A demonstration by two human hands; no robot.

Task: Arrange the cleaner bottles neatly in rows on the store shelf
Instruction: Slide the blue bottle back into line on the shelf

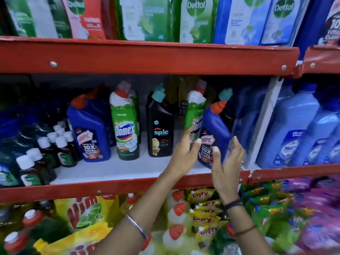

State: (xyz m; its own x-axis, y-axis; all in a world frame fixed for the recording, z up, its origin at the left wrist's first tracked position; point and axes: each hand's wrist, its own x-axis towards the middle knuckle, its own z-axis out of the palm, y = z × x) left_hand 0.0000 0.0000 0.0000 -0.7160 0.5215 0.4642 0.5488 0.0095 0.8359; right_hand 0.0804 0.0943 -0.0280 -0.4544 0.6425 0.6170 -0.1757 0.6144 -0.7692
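Observation:
On the white middle shelf (pixel 117 171) stand a blue Harpic bottle (pixel 89 133), a green Domex bottle (pixel 126 129) and a black Spic bottle (pixel 160 133), spaced in a front row. Further right, my left hand (pixel 184 155) wraps the lower part of a second green Domex bottle (pixel 195 109), fingers on its left and thumb on its right. My right hand (pixel 226 162) grips a second blue Harpic bottle (pixel 214 126), which tilts left against that green one; my thumb lies on its label. Another black bottle's teal cap (pixel 226 94) shows behind.
Small dark bottles with white caps (pixel 44 157) crowd the shelf's left end. Large light-blue bottles (pixel 294 129) fill the bay to the right, past a white upright (pixel 265 122). Red shelf edges run above (pixel 147 57) and below (pixel 110 186). Dettol packs sit above, with pouches and bottles below.

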